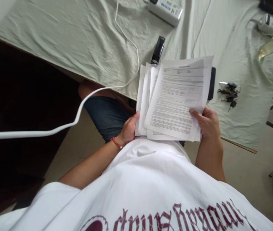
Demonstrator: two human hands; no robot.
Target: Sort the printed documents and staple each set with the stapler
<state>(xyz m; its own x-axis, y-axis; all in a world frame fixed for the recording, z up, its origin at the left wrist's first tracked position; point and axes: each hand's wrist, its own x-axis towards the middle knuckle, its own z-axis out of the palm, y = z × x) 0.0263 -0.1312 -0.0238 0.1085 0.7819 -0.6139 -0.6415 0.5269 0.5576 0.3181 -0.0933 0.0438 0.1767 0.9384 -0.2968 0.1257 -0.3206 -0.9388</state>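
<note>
Several printed sheets of paper point(177, 96) lie fanned over one another at the table's near edge, close to my shirt. My left hand point(129, 128), with a red band at its wrist, grips the left edge of the lower sheets. On the right side, my right hand point(206, 121) pinches the lower right edge of the sheets, thumb on top and fingers hidden beneath. Just beyond the papers' top edge is a black stapler-like object point(158, 50). A dark flat object point(212, 83) shows partly from under their right side.
The table has a pale green cloth point(78, 41). A bunch of keys point(230, 93) rests right of the papers. A white power strip point(166, 11) sits at the back, and a white cable point(78, 112) crosses the left side.
</note>
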